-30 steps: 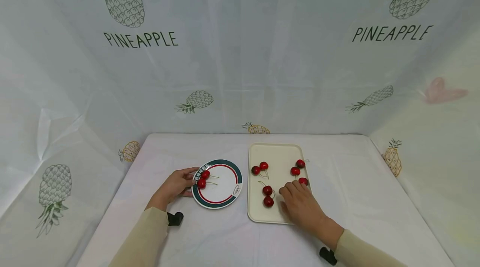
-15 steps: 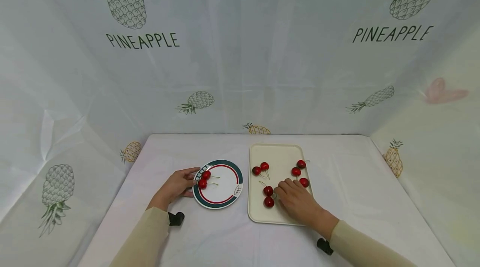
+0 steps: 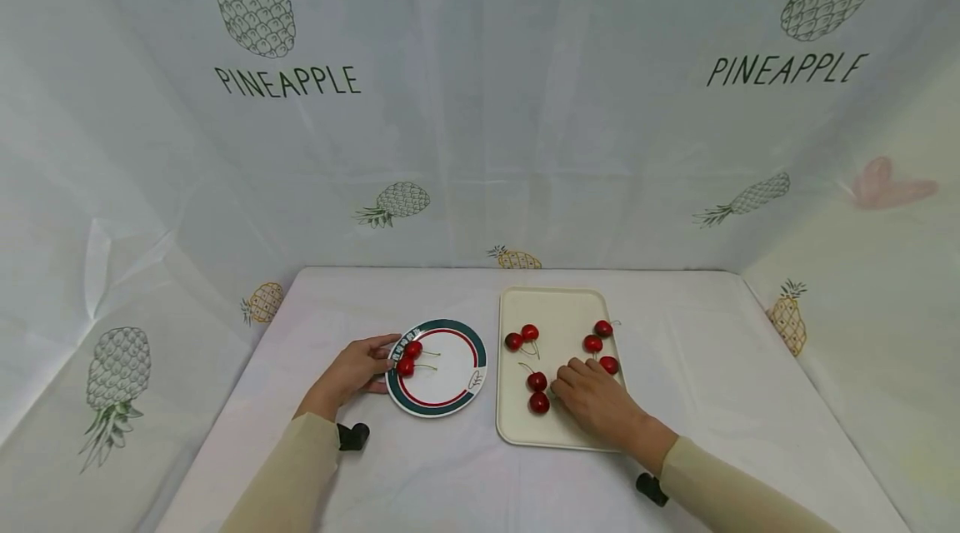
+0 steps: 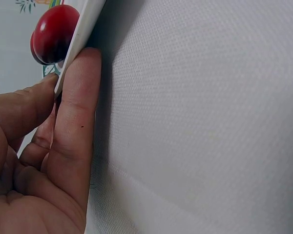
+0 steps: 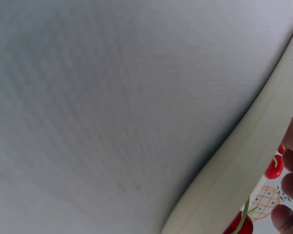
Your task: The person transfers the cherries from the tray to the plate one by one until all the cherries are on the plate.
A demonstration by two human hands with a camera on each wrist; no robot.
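Observation:
My left hand [image 3: 356,371] holds the left rim of a round white plate [image 3: 442,387] with a dark green band. In the left wrist view its thumb lies on top and a finger supports the underside. Two red cherries [image 3: 406,366] with stems sit on the plate near that hand. Over the cream tray [image 3: 555,304], my right hand [image 3: 596,406] has bent fingers, their tips right beside a pair of dark red cherries [image 3: 537,392]. I cannot tell whether they pinch a stem; the hand hides that spot. In the right wrist view, only some fingertips [image 5: 282,216] show.
Another pair of cherries [image 3: 521,338] lies at the tray's upper left. Several more cherries [image 3: 592,343] line its right side, one stem reaching over the rim. A white cloth [image 3: 427,475] covers the table, and a pineapple-print sheet [image 3: 480,125] hangs behind.
My right hand has moved slightly left, bringing its fingertips next to the lower dark pair of cherries, then stayed nearly still. The left hand and plate have kept their places.

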